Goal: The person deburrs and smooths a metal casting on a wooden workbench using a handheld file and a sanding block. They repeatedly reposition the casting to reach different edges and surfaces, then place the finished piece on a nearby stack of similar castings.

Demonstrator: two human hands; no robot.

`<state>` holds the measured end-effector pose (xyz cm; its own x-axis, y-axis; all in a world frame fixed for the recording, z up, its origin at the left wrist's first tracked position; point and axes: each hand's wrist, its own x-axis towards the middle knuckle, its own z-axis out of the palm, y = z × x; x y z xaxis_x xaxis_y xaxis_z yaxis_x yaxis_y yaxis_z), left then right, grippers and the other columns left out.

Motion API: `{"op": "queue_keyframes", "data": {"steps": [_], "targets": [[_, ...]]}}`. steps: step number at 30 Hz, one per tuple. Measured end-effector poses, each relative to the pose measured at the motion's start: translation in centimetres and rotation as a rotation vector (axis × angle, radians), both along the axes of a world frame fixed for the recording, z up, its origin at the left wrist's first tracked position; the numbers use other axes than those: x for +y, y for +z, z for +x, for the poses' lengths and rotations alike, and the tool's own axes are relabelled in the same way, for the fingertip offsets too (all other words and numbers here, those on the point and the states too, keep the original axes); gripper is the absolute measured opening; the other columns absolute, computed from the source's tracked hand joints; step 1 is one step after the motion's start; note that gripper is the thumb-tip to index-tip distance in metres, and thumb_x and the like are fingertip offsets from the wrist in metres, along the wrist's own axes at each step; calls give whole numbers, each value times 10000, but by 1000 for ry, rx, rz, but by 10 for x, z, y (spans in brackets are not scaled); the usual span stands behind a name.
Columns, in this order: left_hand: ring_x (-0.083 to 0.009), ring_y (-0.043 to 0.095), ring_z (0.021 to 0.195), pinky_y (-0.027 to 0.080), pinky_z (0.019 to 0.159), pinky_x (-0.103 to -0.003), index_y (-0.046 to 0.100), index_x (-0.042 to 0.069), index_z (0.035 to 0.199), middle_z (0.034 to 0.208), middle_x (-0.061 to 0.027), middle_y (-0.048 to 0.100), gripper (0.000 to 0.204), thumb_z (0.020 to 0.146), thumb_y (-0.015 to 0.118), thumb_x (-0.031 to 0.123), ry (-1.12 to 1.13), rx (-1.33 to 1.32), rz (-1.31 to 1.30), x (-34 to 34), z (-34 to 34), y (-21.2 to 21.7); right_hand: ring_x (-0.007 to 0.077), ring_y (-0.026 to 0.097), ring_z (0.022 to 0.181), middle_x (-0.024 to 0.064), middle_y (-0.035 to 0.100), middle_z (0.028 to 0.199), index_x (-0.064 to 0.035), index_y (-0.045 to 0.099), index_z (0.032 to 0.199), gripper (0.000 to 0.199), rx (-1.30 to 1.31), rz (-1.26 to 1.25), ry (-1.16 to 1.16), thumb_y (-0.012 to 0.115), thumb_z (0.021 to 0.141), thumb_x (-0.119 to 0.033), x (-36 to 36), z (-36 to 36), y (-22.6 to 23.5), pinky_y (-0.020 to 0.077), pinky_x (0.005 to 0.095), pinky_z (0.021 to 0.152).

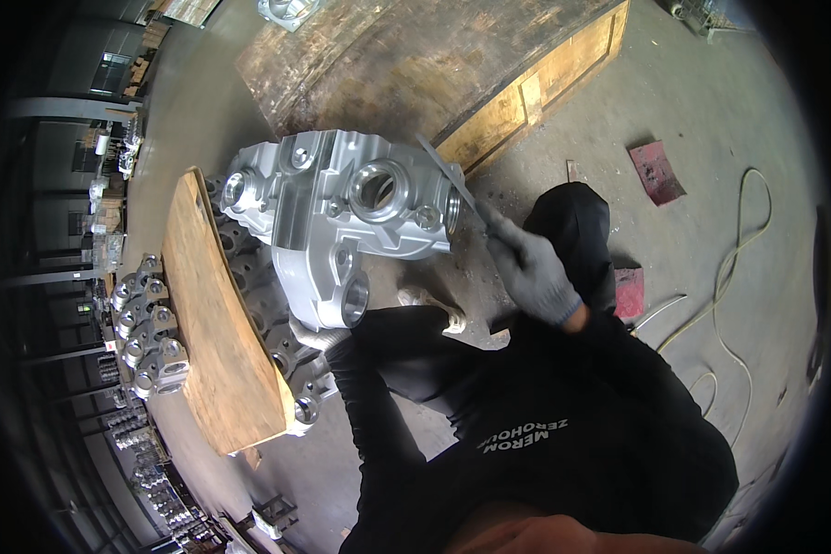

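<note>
A large silver cast-metal housing point(342, 198) with round bored openings is in front of me, tilted, left of the middle. My left hand point(314, 336), in a grey glove, holds its lower end from below; most of its fingers are hidden behind the metal. My right hand point(531, 272), also gloved, is closed around the near end of a long flat file point(448, 174). The file slants up and to the left, alongside the round opening at the housing's right end. Whether the file touches the metal is unclear.
A curved wooden board point(222, 323) stands left of the housing, with several metal castings point(148, 332) beyond it. A large worn wooden crate point(379, 69) lies ahead. Red scraps point(656, 173) and a looping pale hose point(729, 268) are on the floor at right.
</note>
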<state>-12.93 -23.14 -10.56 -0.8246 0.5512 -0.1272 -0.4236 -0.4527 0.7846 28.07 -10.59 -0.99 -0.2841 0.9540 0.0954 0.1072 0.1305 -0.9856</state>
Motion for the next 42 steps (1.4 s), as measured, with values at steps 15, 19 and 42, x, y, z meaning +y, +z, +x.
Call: {"op": "queue_keyframes", "data": {"steps": [15, 19, 42], "targets": [[-341, 598, 1258, 519, 1055, -507, 562, 21, 1416, 1403, -155, 595, 699, 911, 585, 504, 98, 40, -56, -2, -3, -5, 103, 624, 889, 49, 721, 1128, -69, 517, 1519, 484, 55, -164, 189, 568, 1038, -80, 42, 18, -14, 537, 283, 788], [-326, 570, 1268, 503, 1050, -476, 599, 41, 1365, 1392, -132, 583, 674, 878, 653, 504, 135, 34, -55, -6, 3, -3, 378, 702, 859, 205, 709, 1007, -109, 624, 1402, 486, -485, 337, 124, 650, 917, -85, 44, 50, -24, 578, 415, 742], [-310, 595, 1250, 545, 1016, -469, 627, 40, 1346, 1381, -128, 618, 496, 961, 630, 353, 282, 471, -187, -15, -3, -23, 293, 701, 743, 110, 695, 839, -167, 681, 1321, 389, -804, 563, 356, 634, 935, -159, 79, 110, 23, 567, 408, 640]]}}
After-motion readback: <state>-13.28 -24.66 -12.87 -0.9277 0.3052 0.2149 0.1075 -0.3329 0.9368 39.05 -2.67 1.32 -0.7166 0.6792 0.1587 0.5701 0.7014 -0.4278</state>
